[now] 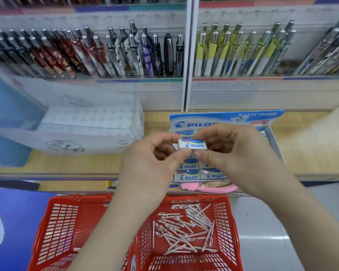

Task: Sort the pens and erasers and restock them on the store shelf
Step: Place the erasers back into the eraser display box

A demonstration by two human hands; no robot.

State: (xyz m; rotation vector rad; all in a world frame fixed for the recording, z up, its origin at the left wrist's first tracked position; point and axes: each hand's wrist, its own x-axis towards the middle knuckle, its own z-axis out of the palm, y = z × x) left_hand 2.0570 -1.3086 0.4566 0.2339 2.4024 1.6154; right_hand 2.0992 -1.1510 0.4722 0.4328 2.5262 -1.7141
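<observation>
While left hand [151,163] pinches flat rectangular eraser [192,144], right hand [227,151] pinches opposite end; red mesh basket [226,227] below

The left hand [151,163] and the right hand [229,151] are pinching one Pilot eraser [193,144] between thumb and fingers, each gripping one end. The eraser is hovering over the display box [223,118], which is sitting on the wooden shelf [311,145] and holding rows of boxed erasers [190,175]. Below, the left basket [55,227] and the right basket [231,222] are standing side by side, and the right basket is holding loose pens [184,231]. Above, racked pens [125,53] are standing upright.
</observation>
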